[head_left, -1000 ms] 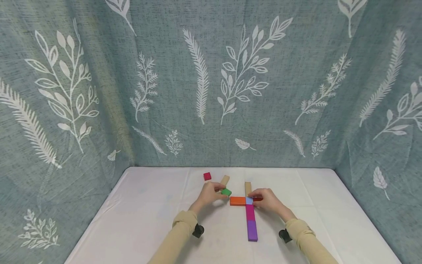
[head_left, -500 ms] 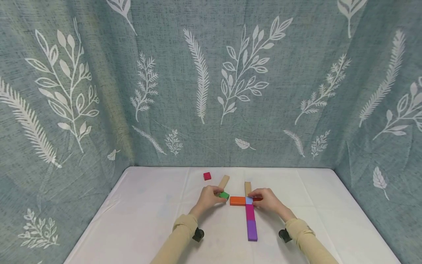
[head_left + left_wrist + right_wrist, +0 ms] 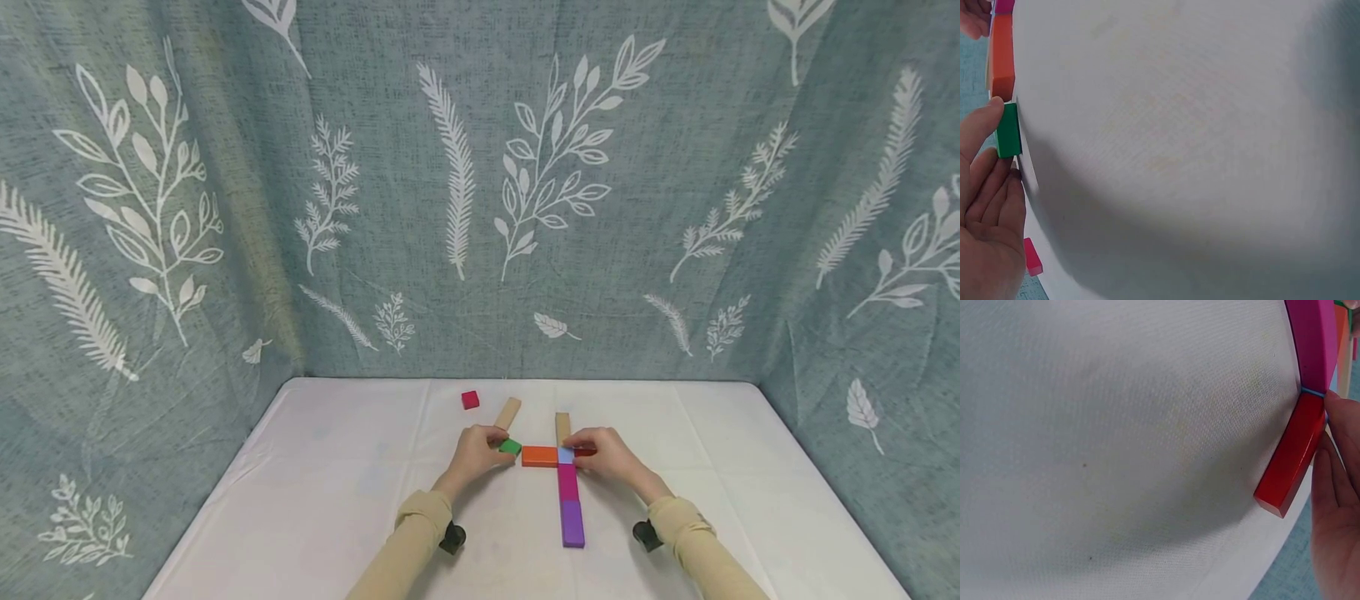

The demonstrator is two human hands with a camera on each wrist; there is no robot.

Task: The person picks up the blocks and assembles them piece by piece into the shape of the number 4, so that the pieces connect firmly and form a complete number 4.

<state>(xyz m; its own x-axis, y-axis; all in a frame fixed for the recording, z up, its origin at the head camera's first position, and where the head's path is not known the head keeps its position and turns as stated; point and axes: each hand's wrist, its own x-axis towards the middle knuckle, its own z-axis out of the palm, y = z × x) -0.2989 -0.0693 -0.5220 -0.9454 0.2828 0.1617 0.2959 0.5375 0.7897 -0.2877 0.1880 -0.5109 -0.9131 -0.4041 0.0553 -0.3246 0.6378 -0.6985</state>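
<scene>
My left hand pinches a green block between thumb and fingers, just left of an orange block; the left wrist view shows this green block close to the orange end. Thumb and forefinger of my right hand pinch a small light blue block at the middle of a cross of blocks. A red block lies to its right, partly under that hand. Toward me run a magenta block and a purple block; a beige block extends away.
A loose beige block lies slanted beyond my left hand. Farther back sits a small red cube. The white-covered table ends at a patterned curtain behind and at both sides.
My left hand has drawn the green block slightly toward me and turned it, bringing it level with the orange block's left end. The right hand has stayed in place.
</scene>
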